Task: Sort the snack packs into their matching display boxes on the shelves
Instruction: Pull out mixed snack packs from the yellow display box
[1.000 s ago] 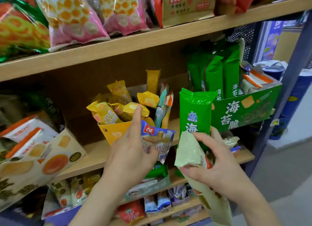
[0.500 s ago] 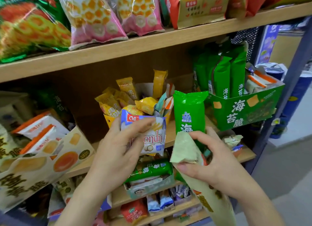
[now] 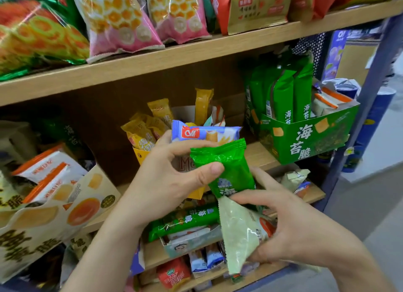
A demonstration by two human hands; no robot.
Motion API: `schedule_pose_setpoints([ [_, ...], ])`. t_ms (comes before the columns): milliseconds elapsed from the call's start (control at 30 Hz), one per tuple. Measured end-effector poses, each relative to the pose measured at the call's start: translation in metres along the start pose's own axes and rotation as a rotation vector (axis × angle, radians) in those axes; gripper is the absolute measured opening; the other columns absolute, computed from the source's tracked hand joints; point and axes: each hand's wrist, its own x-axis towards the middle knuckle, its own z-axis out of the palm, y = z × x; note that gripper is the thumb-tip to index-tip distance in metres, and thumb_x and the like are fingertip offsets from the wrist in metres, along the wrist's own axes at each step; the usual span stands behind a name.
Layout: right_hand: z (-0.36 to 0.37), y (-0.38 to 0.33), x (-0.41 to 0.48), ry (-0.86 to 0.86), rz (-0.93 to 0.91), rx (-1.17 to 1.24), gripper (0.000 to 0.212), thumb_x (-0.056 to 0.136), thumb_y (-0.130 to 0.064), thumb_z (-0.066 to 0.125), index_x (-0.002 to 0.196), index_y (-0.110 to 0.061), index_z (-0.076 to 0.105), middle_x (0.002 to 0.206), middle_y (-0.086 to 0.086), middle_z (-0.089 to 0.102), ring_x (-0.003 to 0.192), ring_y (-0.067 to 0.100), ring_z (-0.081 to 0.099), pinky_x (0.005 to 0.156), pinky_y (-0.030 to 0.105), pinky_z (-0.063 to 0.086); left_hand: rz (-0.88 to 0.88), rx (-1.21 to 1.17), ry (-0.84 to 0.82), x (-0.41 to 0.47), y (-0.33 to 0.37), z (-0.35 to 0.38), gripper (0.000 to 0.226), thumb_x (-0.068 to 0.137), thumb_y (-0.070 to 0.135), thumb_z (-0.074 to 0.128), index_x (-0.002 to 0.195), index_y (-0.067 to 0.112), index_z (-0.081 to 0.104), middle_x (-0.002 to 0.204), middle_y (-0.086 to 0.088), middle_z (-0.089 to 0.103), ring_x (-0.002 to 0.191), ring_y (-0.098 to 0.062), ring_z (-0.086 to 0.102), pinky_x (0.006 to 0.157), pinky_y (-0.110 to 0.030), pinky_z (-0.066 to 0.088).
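- The green pack (image 3: 226, 167) is up in front of the middle shelf (image 3: 259, 153), tilted, its crimped top leaning left and its bottom end down by the right hand (image 3: 294, 228).
- The left hand (image 3: 165, 178) has its thumb pressed on the green pack's left edge. Its fingers curl round a blue pack (image 3: 205, 133), which sits just behind and above the green one.
- The right hand clutches a pale pack (image 3: 242, 232) that hangs down and left. Its forefinger lies across the green pack's bottom end, right where the two packs meet.
- Behind the hands, a yellow box (image 3: 139, 155) on the middle shelf is stuffed with yellow packs (image 3: 141, 136), some upright, some leaning.
- To the right on the same shelf, a green box (image 3: 305, 139) holds tall green packs (image 3: 281, 95) standing on end, with a few white-and-orange ones at its right end.
- To the left, a cream box (image 3: 87, 195) holds white packs (image 3: 48, 171) with orange edges.
- One shelf lower, beneath the hands, a long green pack (image 3: 185, 223) lies flat across a small box (image 3: 189, 244).
- On the top shelf (image 3: 196, 54), pink bags (image 3: 122, 19) stand with green and red bags on either side.
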Motion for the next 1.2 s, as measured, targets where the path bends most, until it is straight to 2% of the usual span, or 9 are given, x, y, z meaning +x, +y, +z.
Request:
schedule_pose_setpoints([
  [200, 0.004, 0.000, 0.003, -0.024, 0.019, 0.026, 0.062, 0.062, -0.035, 0.093, 0.117, -0.043, 0.066, 0.141, -0.026, 0.034, 0.128, -0.004, 0.044, 0.104, 0.019, 0.042, 0.007, -0.138, 0.117, -0.005, 0.005, 0.003, 0.020, 0.080, 0.039, 0.070, 0.098, 0.034, 0.077, 0.112, -0.002, 0.062, 0.094, 0.003, 0.058, 0.071, -0.011, 0.048],
  [333, 0.008, -0.001, 0.004, 0.002, 0.001, 0.195, 0.060, 0.056, -0.031, 0.092, 0.109, -0.039, 0.065, 0.134, -0.030, 0.041, 0.125, -0.005, 0.049, 0.095, 0.011, 0.042, -0.013, -0.155, 0.291, -0.015, 0.002, 0.002, 0.013, 0.082, 0.037, 0.068, 0.089, 0.038, 0.078, 0.104, 0.013, 0.061, 0.100, -0.007, 0.061, 0.075, -0.023, 0.056],
  [500, -0.001, 0.007, 0.011, 0.377, -0.002, 0.480, 0.066, 0.045, -0.046, 0.092, 0.101, -0.036, 0.058, 0.112, -0.002, 0.070, 0.099, 0.023, 0.069, 0.078, 0.043, 0.060, -0.027, -0.137, 0.502, -0.035, 0.001, -0.019, 0.011, 0.082, 0.032, 0.069, 0.087, 0.035, 0.078, 0.105, 0.006, 0.061, 0.096, -0.005, 0.063, 0.075, -0.018, 0.054],
  [600, 0.003, -0.001, 0.023, 0.493, 0.021, 0.395, 0.088, 0.039, -0.078, 0.080, 0.114, -0.045, 0.047, 0.101, -0.018, 0.067, 0.090, 0.005, 0.068, 0.072, 0.021, 0.055, -0.005, 0.027, 0.451, -0.042, -0.001, -0.021, 0.009, 0.085, 0.030, 0.072, 0.090, 0.038, 0.075, 0.103, 0.006, 0.059, 0.095, -0.006, 0.062, 0.071, -0.015, 0.051],
  [667, 0.009, -0.008, 0.030, 0.463, -0.009, 0.321, 0.085, 0.064, -0.084, 0.060, 0.135, -0.046, 0.033, 0.107, -0.030, 0.061, 0.099, -0.005, 0.063, 0.079, 0.011, 0.049, -0.033, 0.062, 0.406, -0.043, -0.001, -0.018, 0.007, 0.084, 0.034, 0.072, 0.089, 0.038, 0.076, 0.100, 0.010, 0.058, 0.096, -0.006, 0.061, 0.071, -0.015, 0.051],
  [733, 0.015, -0.014, 0.034, 0.398, -0.061, 0.341, 0.058, 0.087, -0.066, 0.045, 0.141, -0.051, 0.028, 0.111, -0.031, 0.060, 0.100, -0.010, 0.060, 0.080, 0.005, 0.044, -0.083, 0.016, 0.381, -0.044, -0.001, -0.018, 0.010, 0.079, 0.040, 0.069, 0.085, 0.040, 0.078, 0.098, 0.012, 0.059, 0.096, -0.007, 0.062, 0.074, -0.017, 0.051],
  [867, 0.015, -0.023, 0.036, 0.398, -0.130, 0.329, 0.034, 0.087, -0.041, 0.058, 0.117, -0.054, 0.052, 0.078, -0.003, 0.061, 0.059, 0.000, 0.056, 0.053, 0.019, 0.048, -0.162, -0.101, 0.362, -0.044, -0.007, -0.023, 0.013, 0.075, 0.037, 0.069, 0.084, 0.035, 0.079, 0.099, 0.011, 0.060, 0.096, -0.007, 0.064, 0.082, -0.030, 0.053],
  [1000, 0.017, -0.021, 0.043, 0.440, -0.212, 0.058, 0.011, 0.093, -0.038, 0.061, 0.102, -0.041, 0.067, 0.099, -0.014, 0.056, 0.084, 0.010, 0.062, 0.064, 0.024, 0.052, -0.190, -0.098, 0.330, -0.045, -0.010, -0.022, 0.013, 0.073, 0.036, 0.070, 0.079, 0.030, 0.080, 0.098, 0.012, 0.060, 0.093, -0.004, 0.063, 0.079, -0.021, 0.053],
  [1200, 0.014, -0.017, 0.055, 0.539, -0.221, -0.172, 0.021, 0.095, -0.020, 0.061, 0.092, -0.040, 0.069, 0.098, -0.014, 0.051, 0.095, 0.001, 0.053, 0.074, 0.009, 0.040, -0.172, -0.036, 0.330, -0.049, -0.010, -0.029, 0.012, 0.073, 0.037, 0.071, 0.080, 0.033, 0.080, 0.096, 0.010, 0.057, 0.092, -0.005, 0.062, 0.071, -0.017, 0.052],
])
